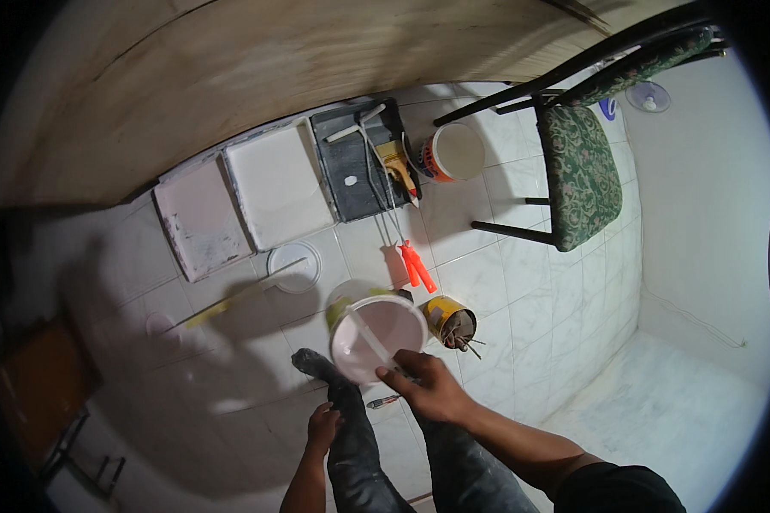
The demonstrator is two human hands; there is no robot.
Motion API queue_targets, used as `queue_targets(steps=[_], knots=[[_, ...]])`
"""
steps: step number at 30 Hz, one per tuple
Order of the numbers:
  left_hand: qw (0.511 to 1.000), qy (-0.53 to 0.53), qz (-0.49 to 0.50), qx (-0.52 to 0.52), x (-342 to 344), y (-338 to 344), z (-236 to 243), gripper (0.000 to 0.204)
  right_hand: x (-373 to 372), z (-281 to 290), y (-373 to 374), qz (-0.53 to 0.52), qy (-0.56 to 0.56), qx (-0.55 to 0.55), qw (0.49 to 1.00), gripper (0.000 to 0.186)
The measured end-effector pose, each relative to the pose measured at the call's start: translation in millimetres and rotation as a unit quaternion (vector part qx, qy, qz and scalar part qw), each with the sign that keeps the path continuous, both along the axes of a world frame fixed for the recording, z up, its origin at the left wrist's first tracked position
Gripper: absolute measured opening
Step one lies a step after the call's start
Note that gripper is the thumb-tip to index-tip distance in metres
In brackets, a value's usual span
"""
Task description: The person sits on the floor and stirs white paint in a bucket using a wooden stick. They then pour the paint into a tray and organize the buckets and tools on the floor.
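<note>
- While the right hand (429, 386) grips a pale stick (371, 339) with its fingers closed on the upper end, the left hand (323, 425) rests by the left shin, well apart; whether it grasps anything, I cannot tell.
- Below the right hand, a bucket (347, 357) of pale pink paint, the stick slanting into it, stands on the floor (529, 359): glossy, pale, grey-veined tiles, shadowed at left.
- Just right of it is a yellow tin (437, 317) with thin brown sticks.
- Farther off, three trays (284, 184) line up: pinkish, white, black.
- Beside the black one, a white tub (459, 152) stands near a green-patterned chair (583, 171).
- A brown, stained panel (265, 77) borders the far side; a white wall (701, 162) closes the right.
</note>
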State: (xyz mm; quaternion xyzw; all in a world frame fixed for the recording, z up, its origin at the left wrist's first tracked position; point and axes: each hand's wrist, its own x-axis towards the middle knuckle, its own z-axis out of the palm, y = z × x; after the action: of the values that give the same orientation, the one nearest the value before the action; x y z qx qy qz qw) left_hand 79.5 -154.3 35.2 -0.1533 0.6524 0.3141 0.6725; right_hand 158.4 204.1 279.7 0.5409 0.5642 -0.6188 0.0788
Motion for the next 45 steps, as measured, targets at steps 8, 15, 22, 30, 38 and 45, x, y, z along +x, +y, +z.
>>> queue_targets(steps=[8,15,22,30,38,45], knots=[[0.996,0.024,-0.082,-0.029,13,45,10,0.044,94,-49,125,-0.007,-0.131,0.176,0.976,0.042],[0.994,0.005,-0.095,-0.047,48,80,18,0.045,173,-198,247,-0.114,-0.105,0.102,0.983,0.035],[1.0,-0.019,0.016,-0.002,81,125,33,0.046,228,-289,290,-0.176,-0.132,0.133,0.966,0.033],[0.994,-0.103,0.029,0.013,143,165,64,0.05,163,-257,211,0.0,-0.142,0.587,0.797,0.067],[0.99,-0.135,0.03,0.003,143,127,47,0.046,117,-366,102,0.098,-0.292,0.222,0.925,0.072],[0.984,-0.103,0.144,-0.02,120,144,26,0.04,116,-445,90,0.021,-0.303,0.166,0.938,0.052]])
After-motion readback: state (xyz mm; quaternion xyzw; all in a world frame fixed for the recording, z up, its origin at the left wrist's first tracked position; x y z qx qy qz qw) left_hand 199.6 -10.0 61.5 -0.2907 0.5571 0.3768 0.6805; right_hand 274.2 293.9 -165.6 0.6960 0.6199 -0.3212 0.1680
